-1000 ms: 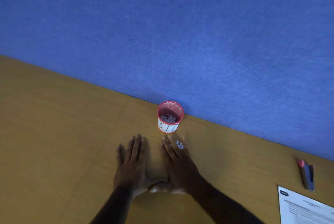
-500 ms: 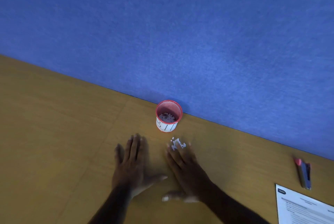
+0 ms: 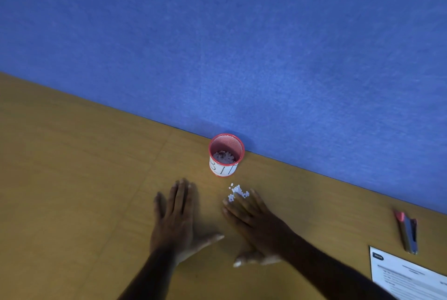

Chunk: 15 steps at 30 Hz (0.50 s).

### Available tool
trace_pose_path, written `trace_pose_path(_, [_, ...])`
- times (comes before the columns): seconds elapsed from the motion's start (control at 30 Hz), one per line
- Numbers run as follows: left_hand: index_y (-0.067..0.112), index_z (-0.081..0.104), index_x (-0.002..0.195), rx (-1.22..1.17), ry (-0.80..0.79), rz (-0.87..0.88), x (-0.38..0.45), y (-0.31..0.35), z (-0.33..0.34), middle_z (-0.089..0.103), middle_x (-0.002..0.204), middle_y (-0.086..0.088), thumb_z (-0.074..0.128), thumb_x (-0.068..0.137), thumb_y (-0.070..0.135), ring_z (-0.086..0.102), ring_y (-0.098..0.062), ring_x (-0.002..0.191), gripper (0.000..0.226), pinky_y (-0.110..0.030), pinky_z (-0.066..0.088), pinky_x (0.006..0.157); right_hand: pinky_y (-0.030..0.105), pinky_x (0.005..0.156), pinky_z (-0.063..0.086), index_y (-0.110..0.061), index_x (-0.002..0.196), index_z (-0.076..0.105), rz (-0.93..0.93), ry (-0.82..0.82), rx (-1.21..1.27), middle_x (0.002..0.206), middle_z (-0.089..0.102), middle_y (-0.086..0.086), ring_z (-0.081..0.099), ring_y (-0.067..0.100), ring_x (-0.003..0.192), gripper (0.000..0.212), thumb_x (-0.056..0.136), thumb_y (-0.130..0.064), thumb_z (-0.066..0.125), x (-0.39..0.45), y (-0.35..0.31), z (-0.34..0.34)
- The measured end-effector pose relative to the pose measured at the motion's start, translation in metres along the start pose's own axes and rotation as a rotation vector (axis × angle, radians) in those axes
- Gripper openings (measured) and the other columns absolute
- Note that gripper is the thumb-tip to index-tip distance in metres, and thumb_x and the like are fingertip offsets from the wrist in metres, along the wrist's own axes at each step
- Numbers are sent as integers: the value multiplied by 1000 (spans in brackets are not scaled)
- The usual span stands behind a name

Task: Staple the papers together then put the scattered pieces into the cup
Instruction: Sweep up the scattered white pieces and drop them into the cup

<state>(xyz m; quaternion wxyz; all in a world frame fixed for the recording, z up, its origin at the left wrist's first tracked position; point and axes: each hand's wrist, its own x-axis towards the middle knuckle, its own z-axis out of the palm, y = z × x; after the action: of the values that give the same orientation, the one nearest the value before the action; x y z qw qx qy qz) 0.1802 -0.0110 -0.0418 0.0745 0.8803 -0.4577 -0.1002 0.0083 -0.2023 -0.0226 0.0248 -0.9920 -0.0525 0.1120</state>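
A red mesh cup point(image 3: 226, 154) with a white label stands on the wooden table against the blue wall, with several white pieces inside. Just in front of it lies a small heap of white pieces point(image 3: 237, 192). My right hand point(image 3: 254, 224) lies flat on the table, its fingertips touching the near side of the heap. My left hand point(image 3: 177, 217) lies flat, fingers straight, thumb spread, to the left of the heap and apart from it. The printed papers point(image 3: 408, 275) lie at the bottom right, with the stapler point(image 3: 408, 233) just beyond them.
The blue wall point(image 3: 266, 57) closes off the far edge of the wooden table point(image 3: 72, 178). The cup stands right against it.
My right hand has slid to the right away from my left hand, uncovering the white pieces, which now lie in a heap at its fingertips. My left hand has hardly moved.
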Motion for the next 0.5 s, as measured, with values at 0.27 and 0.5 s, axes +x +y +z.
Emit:
trace_pose_path(0.27, [5, 23, 156, 3, -11, 9, 0, -2, 0, 20, 166, -15, 30, 58, 105, 21, -31, 152, 141, -66, 15, 118, 67, 117, 8, -6, 155, 21, 120, 115, -8, 165, 11, 12, 4, 33, 153, 105, 84, -84, 30, 19, 11, -1])
trace_pose_path(0.5, [6, 23, 156, 3, -3, -3, 0, 1, -2, 19, 166, -15, 31, 58, 106, 18, -31, 153, 140, -64, 12, 119, 43, 112, 40, -1, 121, 66, 147, 538, 9, 127, 65, 18, 58, 34, 122, 39, 91, -25, 56, 42, 16, 5])
